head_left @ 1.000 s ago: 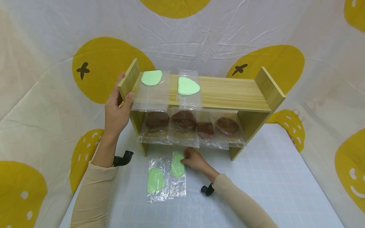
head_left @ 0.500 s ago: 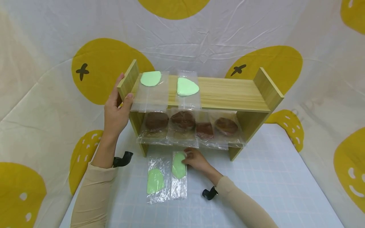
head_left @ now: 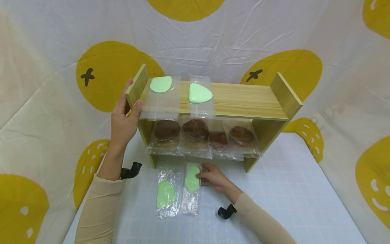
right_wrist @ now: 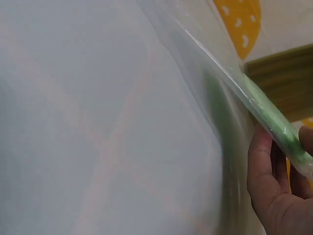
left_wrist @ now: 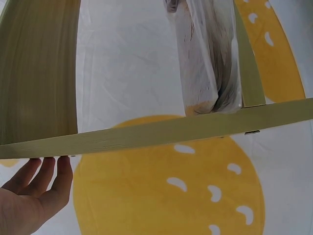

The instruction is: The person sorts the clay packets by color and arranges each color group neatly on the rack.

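Observation:
My left hand point(head_left: 124, 123) grips the left side panel of a two-tier wooden shelf point(head_left: 243, 98). In the left wrist view its fingertips point(left_wrist: 48, 161) rest along the panel's edge. My right hand point(head_left: 216, 179) pinches the right edge of a clear plastic bag holding a flat light-green piece point(head_left: 192, 179), below the shelf's front. The right wrist view shows this bag point(right_wrist: 274, 117) raised and tilted, with the thumb on one side and fingers on the other. Beside it, another clear bag with a green piece point(head_left: 166, 194) lies on the table.
On the upper tier lie two clear bags with green pieces point(head_left: 160, 84). Several bags with dark brown pieces point(head_left: 195, 128) line the lower tier, their ends hanging over its front. A checked cloth point(head_left: 292, 189) covers the table, and a patterned curtain point(head_left: 207, 44) hangs behind.
My right hand has shifted slightly right and nearer, with the green piece's bag following a little. Its thumb now lies over the bag's edge. My left hand keeps its place on the shelf.

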Motion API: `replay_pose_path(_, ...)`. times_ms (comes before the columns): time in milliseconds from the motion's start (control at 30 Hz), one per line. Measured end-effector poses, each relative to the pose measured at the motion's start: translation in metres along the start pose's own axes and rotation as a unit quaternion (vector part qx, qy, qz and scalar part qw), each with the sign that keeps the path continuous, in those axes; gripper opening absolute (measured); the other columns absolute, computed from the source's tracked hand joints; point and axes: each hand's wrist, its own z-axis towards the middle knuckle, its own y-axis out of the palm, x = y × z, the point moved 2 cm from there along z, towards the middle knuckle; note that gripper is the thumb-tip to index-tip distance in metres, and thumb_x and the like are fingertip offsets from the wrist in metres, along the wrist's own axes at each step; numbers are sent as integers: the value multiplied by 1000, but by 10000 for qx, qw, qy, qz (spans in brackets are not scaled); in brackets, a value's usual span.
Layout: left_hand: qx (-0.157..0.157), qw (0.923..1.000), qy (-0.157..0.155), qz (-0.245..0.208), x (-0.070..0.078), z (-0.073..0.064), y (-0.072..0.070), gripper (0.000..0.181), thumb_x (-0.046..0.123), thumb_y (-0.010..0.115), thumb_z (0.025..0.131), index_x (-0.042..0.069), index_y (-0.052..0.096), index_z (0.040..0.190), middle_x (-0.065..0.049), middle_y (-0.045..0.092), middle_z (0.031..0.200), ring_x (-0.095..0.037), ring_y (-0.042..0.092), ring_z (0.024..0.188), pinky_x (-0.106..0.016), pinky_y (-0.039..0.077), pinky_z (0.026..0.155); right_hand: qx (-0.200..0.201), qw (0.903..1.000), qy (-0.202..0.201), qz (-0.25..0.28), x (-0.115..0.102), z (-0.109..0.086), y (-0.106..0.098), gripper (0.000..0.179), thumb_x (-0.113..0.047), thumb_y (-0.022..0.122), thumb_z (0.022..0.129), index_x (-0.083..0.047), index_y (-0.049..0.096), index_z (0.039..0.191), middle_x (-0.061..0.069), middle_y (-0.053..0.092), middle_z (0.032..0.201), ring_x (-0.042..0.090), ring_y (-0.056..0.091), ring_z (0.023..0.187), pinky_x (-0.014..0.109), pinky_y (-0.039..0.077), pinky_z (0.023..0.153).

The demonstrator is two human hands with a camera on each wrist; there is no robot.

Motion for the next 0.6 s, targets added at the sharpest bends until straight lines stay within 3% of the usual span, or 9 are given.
replay_pose_path(100, 1, 10000, 1, 16, 4, -1, 1, 56, 8, 56, 101, 18, 42, 155, -8, 51, 146, -27, 53, 120, -32, 45, 97, 25, 10000, 32, 86, -1, -5, 0, 74, 4, 66, 89, 12, 24, 150, 28, 56, 127, 26, 67, 90, 43, 56, 80)
replay_pose_path(367, 10, 10000, 32, 12, -10, 2, -2, 57, 13, 59, 101, 23, 43, 154, -4, 51, 146, -26, 53, 122, -35, 46, 98, -172, 9992, 95, 355, -9, -24, -1, 66, 2, 63, 92, 6, 26, 147, 17, 63, 113, 23, 65, 90, 40, 56, 76)
replay_pose_path(600, 4, 10000, 32, -33, -11, 2, -1, 58, 12, 59, 100, 23, 43, 154, -5, 50, 147, -26, 52, 122, -35, 46, 99, -314, 9978, 98, 578, -14, -49, -16, 55, 2, 60, 96, 0, 29, 140, 13, 61, 113, 22, 65, 89, 39, 55, 77)
